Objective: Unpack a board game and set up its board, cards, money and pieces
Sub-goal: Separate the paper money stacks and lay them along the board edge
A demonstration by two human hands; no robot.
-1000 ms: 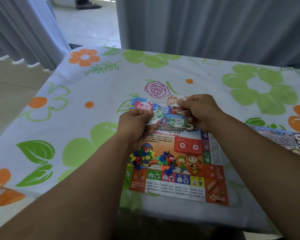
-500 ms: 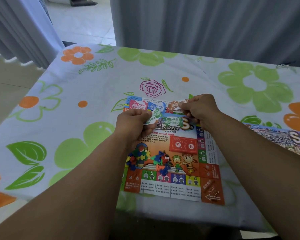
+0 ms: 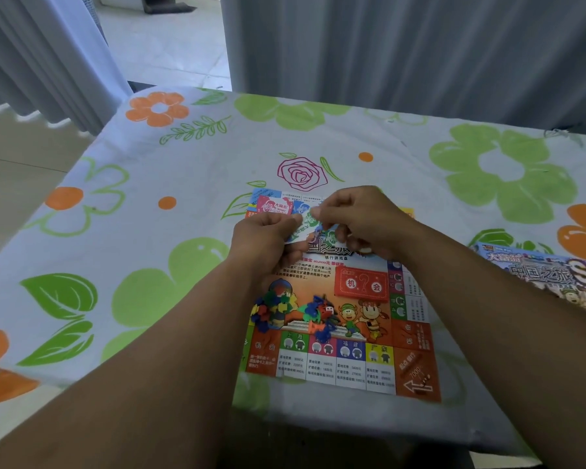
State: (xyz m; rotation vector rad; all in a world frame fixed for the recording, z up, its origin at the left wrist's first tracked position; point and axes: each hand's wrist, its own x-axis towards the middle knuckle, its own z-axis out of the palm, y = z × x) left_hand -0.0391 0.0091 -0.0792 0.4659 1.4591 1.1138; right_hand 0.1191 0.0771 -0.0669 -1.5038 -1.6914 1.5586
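We see a grey curtain (image 3: 420, 55) hanging behind the table, from ten to two o'clock in the view. Under it is the flowered tablecloth (image 3: 183, 164), white with green and orange flowers, which covers the whole table.

On the cloth, near the middle and toward six o'clock, the game board (image 3: 352, 363) lies flat and open, with its near edge close to the table edge. At three o'clock from the board, apart from it, lies the game box (image 3: 548, 275), partly cut by the picture border.

Both hands are over the far half of the board. The left hand (image 3: 264, 238) has its fingers curled around a green banknote (image 3: 300, 228) and grips its near end. The right hand (image 3: 362, 221), at two o'clock from the left one, pinches the far end of the same note with its fingertips.

On the board, at seven o'clock from its middle, two piles of coloured plastic pieces (image 3: 273, 308) lie side by side. At eleven o'clock, on the far corner of the board, a pink banknote (image 3: 273, 206) lies flat, with a blue banknote (image 3: 301, 208) just beside it, partly hidden by the hands.
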